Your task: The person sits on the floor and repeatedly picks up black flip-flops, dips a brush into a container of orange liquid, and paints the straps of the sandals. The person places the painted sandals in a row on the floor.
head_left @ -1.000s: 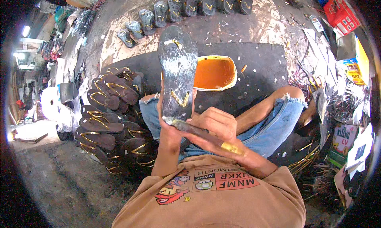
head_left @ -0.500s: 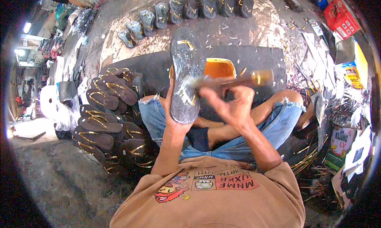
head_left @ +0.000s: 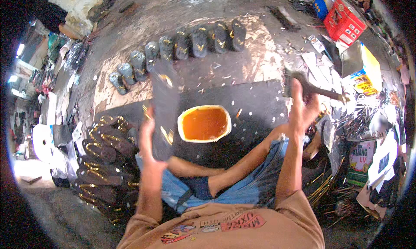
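My left hand (head_left: pixel 148 134) grips a dark flip-flop sole (head_left: pixel 164 114), raised upright and blurred by motion, with gold strap ends showing on its face. Out to the right, my right hand (head_left: pixel 302 108) is closed around a brush (head_left: pixel 318 89); the dark bristle end points inward and the handle points right. Between the hands, beyond my crossed legs, stands a white-rimmed tub (head_left: pixel 180 134) of orange-brown liquid. Neither hand touches the tub.
A curved row of dark flip-flop pieces (head_left: pixel 182 45) lies on the board ahead. Flip-flops with gold straps (head_left: pixel 102 171) are heaped at my left. To the right are a red box (head_left: pixel 344 21), a yellow-and-white box (head_left: pixel 364 71), paper scraps and a tin (head_left: pixel 360 162).
The brush has left the sole and swung right with my right hand. My left hand and the sole have moved left, uncovering the tub. The view has shifted too.
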The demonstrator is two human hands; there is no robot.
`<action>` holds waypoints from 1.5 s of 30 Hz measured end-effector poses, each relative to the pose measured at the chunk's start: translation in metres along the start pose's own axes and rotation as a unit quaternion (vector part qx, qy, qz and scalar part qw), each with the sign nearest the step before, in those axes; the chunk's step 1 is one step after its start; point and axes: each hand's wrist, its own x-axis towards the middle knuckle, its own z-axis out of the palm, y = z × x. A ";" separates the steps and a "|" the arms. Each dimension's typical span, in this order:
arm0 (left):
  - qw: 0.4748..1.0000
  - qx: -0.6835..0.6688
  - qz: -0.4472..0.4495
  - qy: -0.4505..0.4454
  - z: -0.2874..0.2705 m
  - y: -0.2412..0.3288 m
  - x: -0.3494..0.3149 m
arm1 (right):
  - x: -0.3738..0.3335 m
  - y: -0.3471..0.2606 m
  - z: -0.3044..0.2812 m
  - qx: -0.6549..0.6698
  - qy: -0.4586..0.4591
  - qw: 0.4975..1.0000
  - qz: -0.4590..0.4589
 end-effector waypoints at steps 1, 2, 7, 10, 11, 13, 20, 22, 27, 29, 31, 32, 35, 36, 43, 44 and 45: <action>1.000 0.027 0.004 -0.009 0.023 0.012 0.034 | 0.012 0.007 -0.008 0.036 0.047 0.998 -0.002; 0.998 0.059 0.009 -0.017 0.049 0.021 0.069 | 0.022 0.013 -0.017 0.074 0.094 0.993 -0.001; 0.978 0.047 -0.060 -0.192 0.153 -0.059 0.285 | 0.010 0.054 -0.038 0.083 0.161 0.980 0.085; 0.981 0.060 -0.113 -0.148 0.230 -0.165 0.377 | 0.021 0.076 -0.034 0.060 0.216 0.968 0.111; 0.981 0.084 -0.110 -0.138 0.254 -0.198 0.389 | 0.023 0.083 -0.035 0.050 0.216 0.967 0.129; 0.985 0.106 -0.097 -0.091 0.286 -0.257 0.419 | 0.025 0.096 -0.033 0.062 0.186 0.968 0.157; 0.958 0.278 -0.067 -0.003 0.298 -0.362 0.486 | 0.027 0.121 -0.020 0.033 0.132 0.973 0.186; 0.952 0.304 -0.026 0.035 0.307 -0.364 0.468 | 0.032 0.115 -0.016 0.031 0.137 0.973 0.184; 0.948 0.287 0.030 -0.138 0.259 -0.276 0.379 | 0.030 0.113 -0.012 0.013 0.151 0.964 0.220; 0.944 0.230 0.100 -0.217 0.215 -0.177 0.267 | 0.024 0.141 -0.034 -0.065 0.143 0.968 0.194; 0.936 0.248 0.156 -0.195 0.143 -0.116 0.198 | 0.021 0.171 -0.066 -0.304 0.057 0.950 0.036; 0.932 0.277 0.181 -0.150 0.108 -0.087 0.162 | 0.019 0.162 -0.065 -0.316 0.032 0.948 0.018; 0.834 0.469 0.238 0.164 -0.032 -0.024 0.082 | 0.017 0.119 -0.051 -0.259 0.038 0.963 0.066; 0.796 0.458 0.286 0.272 -0.089 -0.012 0.061 | 0.017 0.103 -0.044 -0.223 0.056 0.968 0.096; 0.739 0.456 0.112 0.483 -0.337 -0.019 -0.005 | -0.021 0.050 -0.002 -0.015 -0.117 0.992 0.039; 0.721 0.477 0.111 0.489 -0.327 -0.029 0.010 | -0.043 0.025 0.016 -0.063 -0.139 0.988 0.007; 0.702 0.499 0.113 0.495 -0.311 -0.029 0.026 | -0.065 0.004 0.027 -0.052 -0.187 0.981 0.011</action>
